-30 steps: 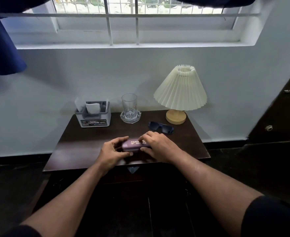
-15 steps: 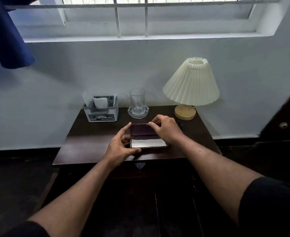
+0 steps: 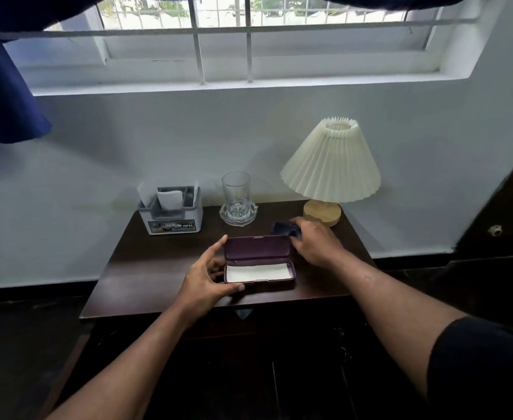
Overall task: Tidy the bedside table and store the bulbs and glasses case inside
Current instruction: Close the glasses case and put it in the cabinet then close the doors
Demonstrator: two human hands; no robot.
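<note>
A purple glasses case [image 3: 256, 257] lies with its lid up on the dark bedside table [image 3: 146, 277]; a white cloth lines its bottom half. My left hand [image 3: 208, 277] grips the case's left end, thumb at the front edge, fingers at the lid. Behind the case's right end, my right hand [image 3: 314, 242] rests on the blue sunglasses [image 3: 282, 228], fingers curled over them; only their left part shows. No bulbs are in view.
At the back of the table stand a grey tissue box [image 3: 171, 212], a clear glass on a crystal coaster [image 3: 237, 198] and a pleated cream lamp on a wooden base [image 3: 331, 165]. A white wall and barred window rise behind. Dark floor surrounds the table.
The case was shut a second ago; both hands lifted its lid. My right hand then left the lid and moved back right onto the sunglasses. My left hand stays on the case.
</note>
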